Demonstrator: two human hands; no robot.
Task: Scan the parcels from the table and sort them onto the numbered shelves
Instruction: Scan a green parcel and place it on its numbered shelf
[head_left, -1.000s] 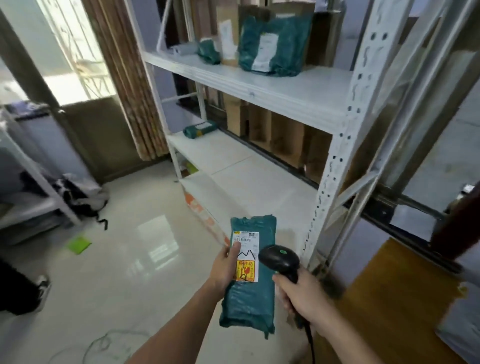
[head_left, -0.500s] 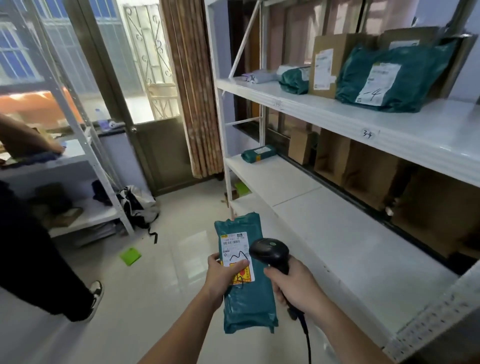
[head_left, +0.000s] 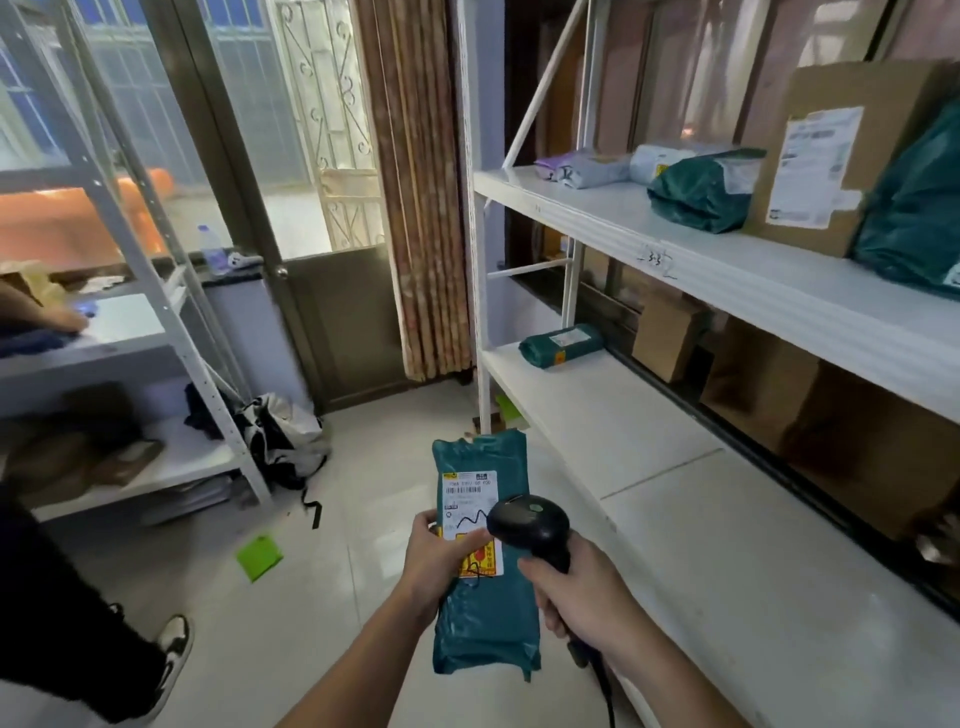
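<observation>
The left hand (head_left: 441, 561) holds a long green parcel (head_left: 483, 613) out in front of the person, above the pale floor. The fingers wrap round its left edge and the thumb lies on the white label (head_left: 470, 506). The label faces up, with black lines, a squiggle and a yellow and red part lower down.

The right hand (head_left: 582, 597) is closed tight round the handle of a black scanner (head_left: 530, 522). The scanner's head sits just beside the label, on its right side — it covers a bit of the parcel. A black cord hangs down from the handle.

To the right stands a white rack of shelves (head_left: 727, 260). The upper shelf has a small number written on its front edge and holds a brown box (head_left: 831, 156), green bags and grey bags. The lower shelf holds one small green parcel (head_left: 561, 344) near its far end.

On the left is another white rack (head_left: 171, 322). A green scrap (head_left: 258, 557) lies on the floor — near it is another person's shoe (head_left: 174, 644).
</observation>
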